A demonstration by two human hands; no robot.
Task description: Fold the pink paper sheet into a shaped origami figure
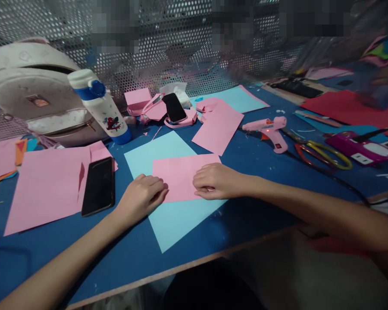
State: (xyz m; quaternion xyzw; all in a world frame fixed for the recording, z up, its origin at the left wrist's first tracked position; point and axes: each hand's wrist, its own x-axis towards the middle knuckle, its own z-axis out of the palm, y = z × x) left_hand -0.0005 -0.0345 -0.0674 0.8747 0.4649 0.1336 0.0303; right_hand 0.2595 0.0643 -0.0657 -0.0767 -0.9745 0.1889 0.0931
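A pink paper rectangle (181, 181) lies over a light blue sheet (171, 224) on the blue table (123, 258). My left hand (144, 193) rests at the pink paper's left edge with its fingers curled. On the right part of the same paper is my right hand (213, 181), its fingers also curled and pressed down. Whether either hand pinches the paper's edge is hidden under the fingers. A black phone (99, 186) lies left of my left hand, partly on a larger pink sheet (48, 185).
Behind stand a white backpack (48, 94) and a bottle (100, 105). A pink glue gun (268, 130), scissors (323, 154) and a purple power strip (362, 148) lie right. Another pink sheet (218, 127) and a second phone (173, 107) lie beyond my hands.
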